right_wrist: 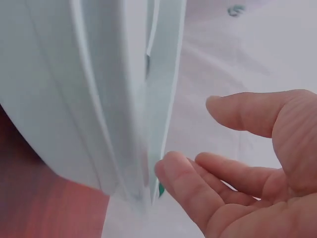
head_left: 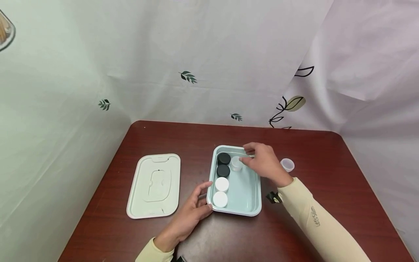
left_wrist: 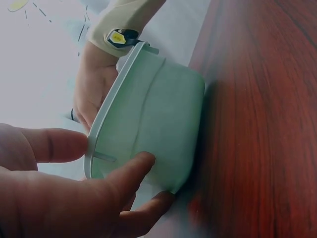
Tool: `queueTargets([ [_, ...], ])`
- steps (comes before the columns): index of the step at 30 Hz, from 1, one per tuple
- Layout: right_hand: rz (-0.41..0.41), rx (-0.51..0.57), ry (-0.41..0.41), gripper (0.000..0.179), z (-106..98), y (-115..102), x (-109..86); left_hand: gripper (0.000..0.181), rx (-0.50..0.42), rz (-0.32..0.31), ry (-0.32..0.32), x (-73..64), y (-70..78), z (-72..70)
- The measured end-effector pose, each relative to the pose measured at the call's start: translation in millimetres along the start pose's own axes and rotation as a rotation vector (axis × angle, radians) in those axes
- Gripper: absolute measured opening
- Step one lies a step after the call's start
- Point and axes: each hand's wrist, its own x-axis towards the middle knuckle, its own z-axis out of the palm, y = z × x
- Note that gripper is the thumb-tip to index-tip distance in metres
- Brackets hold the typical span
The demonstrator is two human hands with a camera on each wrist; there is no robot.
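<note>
A pale blue plastic tub (head_left: 242, 193) sits on the table. Along its left side inside stand two black round lids or jars (head_left: 224, 158) and two white ones (head_left: 222, 184). A translucent small cup (head_left: 236, 163) is beside the far black one. My left hand (head_left: 188, 216) touches the tub's left side, with fingertips on the rim and outer wall in the left wrist view. Over the tub's far right corner is my right hand (head_left: 263, 160), its thumb close to the translucent cup. In the right wrist view its thumb and fingers are apart with nothing between them.
A white rectangular lid (head_left: 160, 183) lies flat to the left of the tub. Another small translucent cup (head_left: 287, 165) stands on the table (head_left: 314, 174) right of the right hand. White patterned cloth (head_left: 209, 62) hangs behind the table.
</note>
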Motion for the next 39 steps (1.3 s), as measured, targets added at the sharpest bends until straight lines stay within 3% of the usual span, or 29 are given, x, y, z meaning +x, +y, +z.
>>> queueTargets([
  [9, 0.045, 0.036, 0.079, 0.044, -22.3, 20.4, -17.2, 0.069, -0.006, 0.002, 0.003, 0.2, -1.1, 2.7],
  [19, 0.116, 0.108, 0.170, 0.046, -36.3, 58.1, -38.9, 0.069, 0.000, 0.002, 0.015, 0.5, -2.2, 4.0],
  [32, 0.157, 0.155, 0.265, 0.047, -33.6, 96.8, -72.5, 0.069, 0.010, -0.002, 0.025, -0.2, -3.6, 5.1],
  [39, 0.172, 0.169, 0.268, 0.048, -31.3, 111.5, -83.6, 0.068, 0.016, 0.000, 0.023, -1.2, -3.1, 5.9],
])
